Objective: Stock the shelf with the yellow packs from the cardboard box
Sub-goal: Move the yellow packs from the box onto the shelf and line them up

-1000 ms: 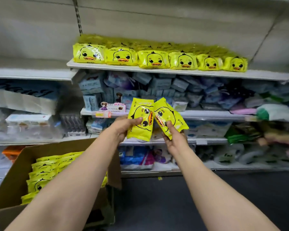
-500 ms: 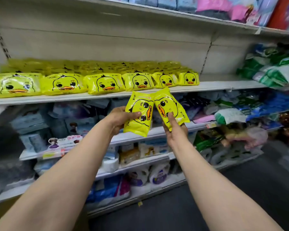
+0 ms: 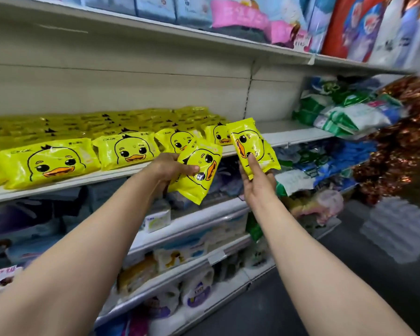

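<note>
Two glossy yellow duck-face packs held just before the white metal shelf (image 3: 289, 135): left hand (image 3: 172, 169) grips one (image 3: 195, 174), right hand (image 3: 258, 185) pinches the other (image 3: 254, 147); slick film could slip if either grip loosens; bare shelf space lies right of the stocked yellow row (image 3: 121, 139); cardboard box unseen.

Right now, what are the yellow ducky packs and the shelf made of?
The pack in the left hand, call it left pack, and the right pack in the right hand look like thin, glossy plastic film: light glints off them and they crinkle. The shelf looks like white painted metal, smooth and matte with a thin straight edge, though the frame alone can't confirm that.
</note>
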`<state>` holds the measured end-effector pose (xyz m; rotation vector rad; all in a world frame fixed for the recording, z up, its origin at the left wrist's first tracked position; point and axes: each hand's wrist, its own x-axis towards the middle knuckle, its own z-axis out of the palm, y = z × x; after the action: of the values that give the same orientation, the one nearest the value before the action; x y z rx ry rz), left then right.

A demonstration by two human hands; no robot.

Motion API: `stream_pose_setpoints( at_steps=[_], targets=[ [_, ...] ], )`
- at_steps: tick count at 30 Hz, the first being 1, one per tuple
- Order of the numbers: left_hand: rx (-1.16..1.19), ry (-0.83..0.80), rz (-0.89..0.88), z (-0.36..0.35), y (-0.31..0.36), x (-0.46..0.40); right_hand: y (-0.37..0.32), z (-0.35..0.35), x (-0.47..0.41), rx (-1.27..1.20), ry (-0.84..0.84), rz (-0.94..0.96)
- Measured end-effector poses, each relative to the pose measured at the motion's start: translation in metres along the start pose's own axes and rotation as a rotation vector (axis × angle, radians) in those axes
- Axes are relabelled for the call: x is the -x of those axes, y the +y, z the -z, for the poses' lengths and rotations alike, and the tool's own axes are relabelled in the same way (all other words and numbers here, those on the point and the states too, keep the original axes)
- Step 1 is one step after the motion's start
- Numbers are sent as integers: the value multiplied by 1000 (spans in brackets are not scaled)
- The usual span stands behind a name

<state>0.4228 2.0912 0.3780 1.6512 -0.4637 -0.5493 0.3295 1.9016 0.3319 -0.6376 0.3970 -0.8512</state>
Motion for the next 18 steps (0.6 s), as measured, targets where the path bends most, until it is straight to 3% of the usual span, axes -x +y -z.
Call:
stream_pose_setpoints(
  at_steps=[6, 18],
  targets=[
    [-51, 86, 12, -49, 28, -76, -33, 2, -99, -49, -124, -3],
    [-265, 64, 20, -149, 98, -197, -105, 4, -263, 33, -262, -70]
  ],
)
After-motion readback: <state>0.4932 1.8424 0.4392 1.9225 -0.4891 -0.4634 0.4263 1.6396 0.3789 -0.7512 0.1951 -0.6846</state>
